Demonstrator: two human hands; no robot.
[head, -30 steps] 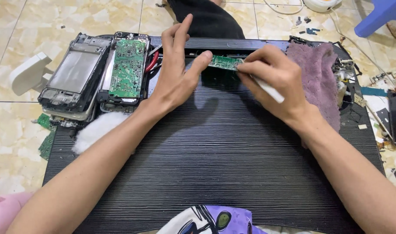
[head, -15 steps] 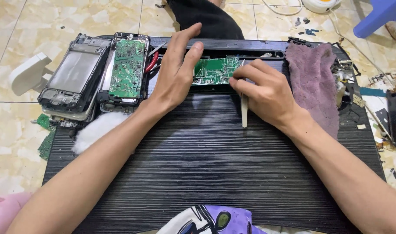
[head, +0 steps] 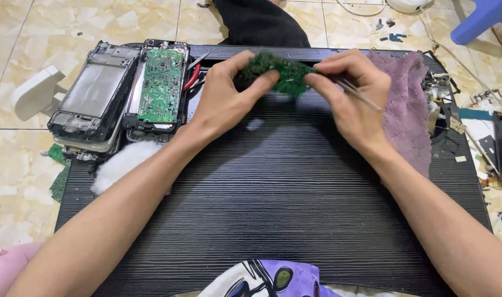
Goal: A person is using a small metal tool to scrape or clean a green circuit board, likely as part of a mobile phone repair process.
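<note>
Both my hands hold a small green circuit board (head: 281, 71) lifted above the far part of the black ribbed board (head: 273, 198). My left hand (head: 229, 96) pinches the circuit board's left end with thumb and fingers. My right hand (head: 352, 93) grips its right end and also keeps a thin pale tool (head: 361, 93) tucked between its fingers. The circuit board is blurred.
At the far left lie an opened dark device casing (head: 94, 93) and another casing with a green circuit board (head: 162, 85), red-handled pliers (head: 195, 74) beside them. White wadding (head: 121, 162) sits left, a purple cloth (head: 407, 104) right. Small parts litter the tiled floor at right.
The green circuit board has been lifted off the black ribbed board; both hands rose with it. My right hand's tool, pointing down before, now angles out to the right.
</note>
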